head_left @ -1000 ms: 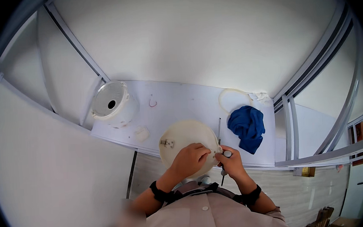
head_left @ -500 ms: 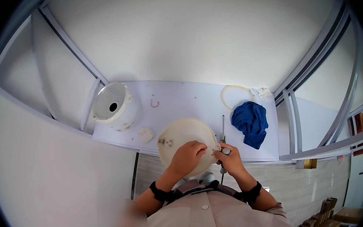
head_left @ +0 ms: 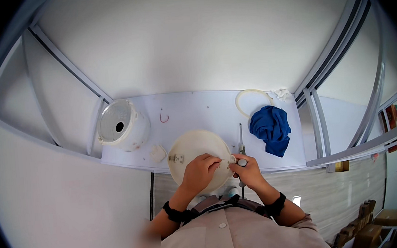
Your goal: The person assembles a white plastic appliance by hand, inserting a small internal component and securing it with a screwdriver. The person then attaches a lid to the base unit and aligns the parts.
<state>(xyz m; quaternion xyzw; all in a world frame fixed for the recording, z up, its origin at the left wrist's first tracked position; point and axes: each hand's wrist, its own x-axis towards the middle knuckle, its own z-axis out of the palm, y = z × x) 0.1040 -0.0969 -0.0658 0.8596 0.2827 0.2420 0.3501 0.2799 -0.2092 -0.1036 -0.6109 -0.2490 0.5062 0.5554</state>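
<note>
A round cream lid (head_left: 199,145) is held over the table's front edge, with a small metal bracket (head_left: 176,159) on its left side. My left hand (head_left: 197,174) reaches over it, fingertips pinched near its right rim; whatever is between them is too small to make out. At that rim, my right hand (head_left: 251,172) is closed around a screwdriver with a rounded grey handle end (head_left: 242,163), thumb and forefinger against the lid. Just beyond the right hand, a second tool with a thin metal shaft (head_left: 241,133) lies on the table.
A white round housing (head_left: 136,131) with a silver inside and dark hole stands at the left. Right of centre lie a blue cloth (head_left: 272,128), a pale ring (head_left: 240,103) and crumpled white paper (head_left: 281,94). A white block (head_left: 158,153) and thin red wire (head_left: 162,118) lie nearer the left.
The view has shifted slightly, so the table and its things sit a little differently. Both hands keep nearly the same hold at the lid's right rim.
</note>
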